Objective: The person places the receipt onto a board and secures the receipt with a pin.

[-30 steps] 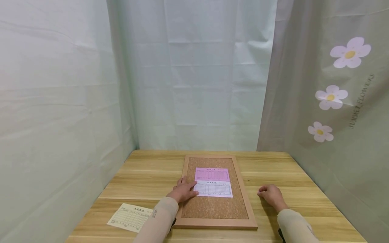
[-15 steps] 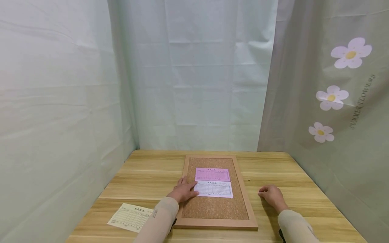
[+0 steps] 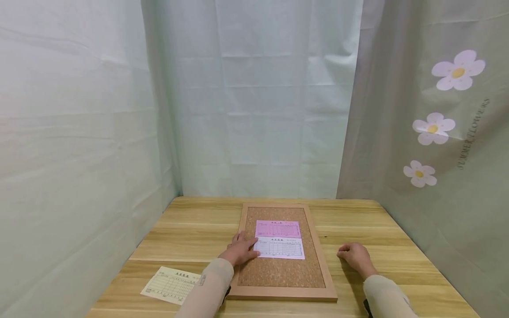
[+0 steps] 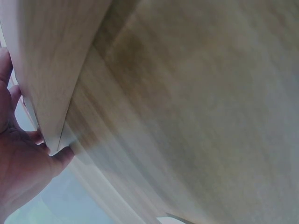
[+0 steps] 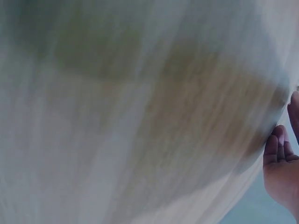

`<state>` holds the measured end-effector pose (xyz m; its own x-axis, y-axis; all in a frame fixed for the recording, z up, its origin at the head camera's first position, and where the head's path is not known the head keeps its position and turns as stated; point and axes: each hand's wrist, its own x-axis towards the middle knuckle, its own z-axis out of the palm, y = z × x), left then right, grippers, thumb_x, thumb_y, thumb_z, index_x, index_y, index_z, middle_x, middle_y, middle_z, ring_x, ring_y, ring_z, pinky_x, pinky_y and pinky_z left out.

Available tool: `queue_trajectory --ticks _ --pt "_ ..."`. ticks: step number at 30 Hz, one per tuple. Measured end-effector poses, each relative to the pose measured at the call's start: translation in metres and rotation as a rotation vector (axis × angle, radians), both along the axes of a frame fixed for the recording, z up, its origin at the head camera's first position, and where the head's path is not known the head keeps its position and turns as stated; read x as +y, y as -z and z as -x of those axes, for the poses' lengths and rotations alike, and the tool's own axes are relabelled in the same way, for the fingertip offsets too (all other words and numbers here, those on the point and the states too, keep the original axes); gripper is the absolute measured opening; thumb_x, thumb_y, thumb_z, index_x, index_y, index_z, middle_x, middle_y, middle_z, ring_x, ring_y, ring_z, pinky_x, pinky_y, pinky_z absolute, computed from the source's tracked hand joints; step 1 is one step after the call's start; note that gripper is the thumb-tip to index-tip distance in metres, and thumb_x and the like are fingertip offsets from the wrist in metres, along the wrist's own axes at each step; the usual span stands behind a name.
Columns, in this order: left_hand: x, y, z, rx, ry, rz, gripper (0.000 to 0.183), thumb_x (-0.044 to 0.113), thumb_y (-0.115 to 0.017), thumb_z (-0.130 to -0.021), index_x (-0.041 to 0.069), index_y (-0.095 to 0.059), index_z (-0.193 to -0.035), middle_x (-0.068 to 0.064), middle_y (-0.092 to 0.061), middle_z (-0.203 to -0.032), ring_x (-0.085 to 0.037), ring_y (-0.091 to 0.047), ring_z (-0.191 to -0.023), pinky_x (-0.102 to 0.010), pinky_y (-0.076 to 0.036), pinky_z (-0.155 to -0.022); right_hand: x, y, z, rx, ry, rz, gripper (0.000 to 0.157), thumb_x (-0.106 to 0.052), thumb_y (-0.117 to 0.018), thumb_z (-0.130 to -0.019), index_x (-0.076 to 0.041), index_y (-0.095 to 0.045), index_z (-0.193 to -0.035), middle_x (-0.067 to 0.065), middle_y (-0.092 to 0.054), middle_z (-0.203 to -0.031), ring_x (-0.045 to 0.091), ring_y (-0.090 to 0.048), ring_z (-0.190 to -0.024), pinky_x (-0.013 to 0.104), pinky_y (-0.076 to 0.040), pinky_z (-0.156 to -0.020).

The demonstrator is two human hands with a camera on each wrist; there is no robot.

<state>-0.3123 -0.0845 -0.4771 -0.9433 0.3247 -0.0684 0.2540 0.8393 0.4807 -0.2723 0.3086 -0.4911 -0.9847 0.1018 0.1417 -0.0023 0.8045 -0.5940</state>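
A framed cork board lies flat on the wooden table. Two printed paper slips are on it, a pink slip above a white slip, their edges meeting. My left hand rests over the board's left frame, thumb and forefinger at the white slip's left edge; in the left wrist view the left hand reaches along the frame's side. Right of the board, my right hand rests by the table with loosely bent fingers. In the right wrist view nothing shows in the right hand, which is partly cut off.
A yellow printed slip lies on the table at the front left, partly covered by my left sleeve. Pale curtains hang around the table on three sides, the right one printed with flowers.
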Motion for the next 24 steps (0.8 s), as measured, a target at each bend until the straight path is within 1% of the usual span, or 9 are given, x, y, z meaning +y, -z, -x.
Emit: queue_trajectory --ticks 8,13,17,24 --pt "0.0 -0.002 -0.003 0.004 -0.003 -0.001 0.054 0.036 -0.065 -0.096 0.015 -0.053 -0.145 -0.028 -0.018 -0.159 -0.048 -0.015 -0.145 -0.07 -0.025 -0.105 -0.002 -0.002 -0.001 -0.002 0.01 0.016 0.01 -0.009 -0.072 -0.087 0.001 -0.073 -0.087 0.01 -0.07 -0.087 0.02 -0.057 -0.077 0.038 -0.046 -0.07" --pt "0.001 -0.004 -0.004 0.0 -0.002 -0.005 0.055 0.036 -0.065 -0.096 0.014 -0.053 -0.145 -0.029 -0.018 -0.159 -0.048 -0.015 -0.145 -0.071 -0.025 -0.104 -0.005 -0.003 -0.002 -0.006 0.022 0.033 0.014 -0.01 -0.068 -0.09 0.004 -0.072 -0.091 0.013 -0.07 -0.089 0.022 -0.058 -0.078 0.039 -0.047 -0.07" --pt "0.001 -0.002 -0.003 0.002 0.002 0.01 0.055 0.037 -0.065 -0.096 0.015 -0.053 -0.145 -0.028 -0.018 -0.159 -0.048 -0.015 -0.145 -0.069 -0.025 -0.105 -0.009 -0.005 -0.003 -0.007 0.035 0.066 0.017 -0.01 -0.065 -0.093 0.005 -0.072 -0.096 0.015 -0.07 -0.093 0.025 -0.061 -0.082 0.041 -0.049 -0.071" --pt "0.001 0.001 0.0 0.0 -0.004 0.006 0.056 0.037 -0.065 -0.096 0.015 -0.053 -0.145 -0.028 -0.018 -0.159 -0.048 -0.014 -0.145 -0.068 -0.025 -0.106 -0.02 -0.01 0.0 0.04 0.047 0.122 0.02 -0.012 -0.063 -0.095 0.006 -0.072 -0.101 0.017 -0.071 -0.096 0.027 -0.063 -0.084 0.046 -0.05 -0.076"
